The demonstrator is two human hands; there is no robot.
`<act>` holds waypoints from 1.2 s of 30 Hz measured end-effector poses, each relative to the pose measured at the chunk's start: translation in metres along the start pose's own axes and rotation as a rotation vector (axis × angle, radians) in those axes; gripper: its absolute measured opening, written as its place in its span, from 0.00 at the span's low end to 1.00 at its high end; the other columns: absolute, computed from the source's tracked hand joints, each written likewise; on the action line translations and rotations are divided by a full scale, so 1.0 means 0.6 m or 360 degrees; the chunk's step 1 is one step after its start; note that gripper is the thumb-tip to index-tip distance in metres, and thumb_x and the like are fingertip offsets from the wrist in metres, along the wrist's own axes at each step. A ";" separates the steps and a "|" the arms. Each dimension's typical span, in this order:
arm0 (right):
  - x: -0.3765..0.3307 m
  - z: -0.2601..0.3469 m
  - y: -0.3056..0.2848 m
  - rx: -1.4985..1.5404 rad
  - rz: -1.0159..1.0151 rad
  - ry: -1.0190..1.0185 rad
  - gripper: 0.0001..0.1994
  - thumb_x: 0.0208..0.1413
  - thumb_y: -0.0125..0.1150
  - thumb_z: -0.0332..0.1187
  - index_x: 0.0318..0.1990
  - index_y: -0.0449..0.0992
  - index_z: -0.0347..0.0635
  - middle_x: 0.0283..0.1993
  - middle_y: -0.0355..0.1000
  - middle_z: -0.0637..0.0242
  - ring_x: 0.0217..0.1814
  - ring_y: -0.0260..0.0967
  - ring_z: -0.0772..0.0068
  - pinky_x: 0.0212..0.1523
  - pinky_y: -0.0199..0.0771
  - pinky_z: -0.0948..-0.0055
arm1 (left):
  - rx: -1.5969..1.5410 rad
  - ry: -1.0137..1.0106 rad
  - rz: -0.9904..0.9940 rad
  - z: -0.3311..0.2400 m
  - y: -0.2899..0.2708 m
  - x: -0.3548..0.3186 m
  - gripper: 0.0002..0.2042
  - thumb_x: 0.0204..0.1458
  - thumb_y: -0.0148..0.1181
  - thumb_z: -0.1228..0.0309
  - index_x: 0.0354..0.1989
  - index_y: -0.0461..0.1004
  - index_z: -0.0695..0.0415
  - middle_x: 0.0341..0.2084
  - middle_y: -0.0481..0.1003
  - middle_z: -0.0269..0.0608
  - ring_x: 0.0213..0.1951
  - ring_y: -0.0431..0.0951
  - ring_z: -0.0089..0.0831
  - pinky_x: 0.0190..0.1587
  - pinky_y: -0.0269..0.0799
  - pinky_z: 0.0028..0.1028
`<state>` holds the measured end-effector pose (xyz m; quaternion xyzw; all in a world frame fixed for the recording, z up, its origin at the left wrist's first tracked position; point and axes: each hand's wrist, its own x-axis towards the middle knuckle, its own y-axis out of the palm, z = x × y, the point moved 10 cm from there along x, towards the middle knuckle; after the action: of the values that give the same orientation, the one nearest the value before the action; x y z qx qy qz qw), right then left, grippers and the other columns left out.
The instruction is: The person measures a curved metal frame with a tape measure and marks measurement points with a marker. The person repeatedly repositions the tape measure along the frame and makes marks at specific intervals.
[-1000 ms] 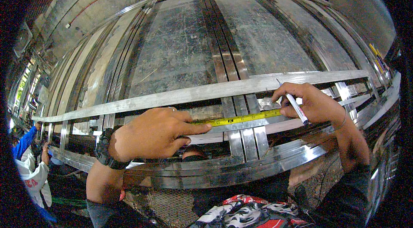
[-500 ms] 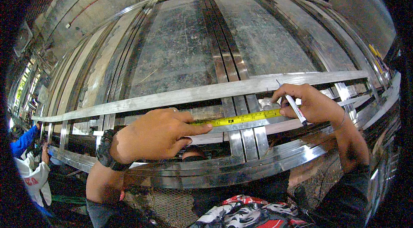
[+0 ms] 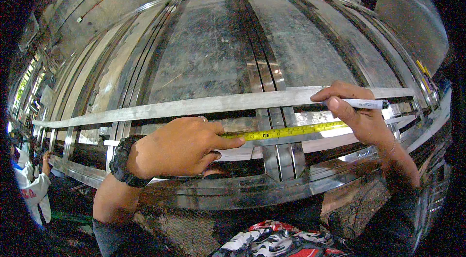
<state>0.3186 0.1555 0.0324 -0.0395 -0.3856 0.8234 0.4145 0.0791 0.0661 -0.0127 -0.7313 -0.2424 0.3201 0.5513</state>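
A yellow tape measure (image 3: 296, 130) lies extended along a shiny metal bar near the front of a large metal frame. My left hand (image 3: 177, 148), with a dark band on the wrist, is closed at the tape's left end. Its index finger presses on the blade, and its thumb is tucked below. My right hand (image 3: 357, 123) pinches a white marker (image 3: 366, 104) between thumb and fingers. The marker lies nearly level, its dark end by the fingertips, close to a long whitish bar (image 3: 208, 105). Behind the right hand, the far end of the tape is hidden.
The metal frame (image 3: 213, 195) has several crosswise tubes (image 3: 259, 70) and grey panels (image 3: 204, 48) between them. A person in a white garment (image 3: 36, 189) stands at the far left, one hand on the frame. Yellow-handled items (image 3: 423, 69) are at the far right.
My right hand has risen off the tape's edge, and the marker has swung from steeply slanted to nearly level. My left hand stays on the tape.
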 end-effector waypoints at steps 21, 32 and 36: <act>0.025 0.043 0.164 0.0254 -0.0110 -0.0331 0.07 0.61 0.76 0.30 0.35 0.81 0.42 0.29 0.79 0.68 0.31 0.76 0.82 0.31 0.73 0.73 | -0.0002 0.0003 -0.0032 0.005 0.002 0.000 0.28 0.60 0.59 0.69 0.72 0.75 0.43 0.44 0.79 0.47 0.45 0.82 0.52 0.49 0.79 0.50; 0.023 0.045 0.174 0.0259 -0.0011 -0.0373 0.07 0.61 0.75 0.28 0.35 0.80 0.42 0.28 0.76 0.66 0.29 0.74 0.76 0.30 0.70 0.69 | 0.0018 0.0034 -0.0095 0.007 0.005 -0.001 0.30 0.59 0.59 0.69 0.73 0.74 0.43 0.44 0.78 0.47 0.45 0.82 0.52 0.49 0.79 0.50; 0.024 0.049 0.177 0.0196 0.0052 -0.0369 0.07 0.62 0.74 0.28 0.35 0.79 0.41 0.29 0.76 0.64 0.30 0.75 0.72 0.31 0.71 0.67 | -0.0020 0.0037 -0.0093 0.006 0.002 -0.003 0.30 0.58 0.59 0.70 0.73 0.74 0.44 0.44 0.78 0.48 0.45 0.81 0.53 0.49 0.78 0.50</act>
<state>0.2286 0.1096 -0.0141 0.0752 -0.3789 0.8512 0.3553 0.0756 0.0668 -0.0143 -0.7311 -0.2593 0.2936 0.5586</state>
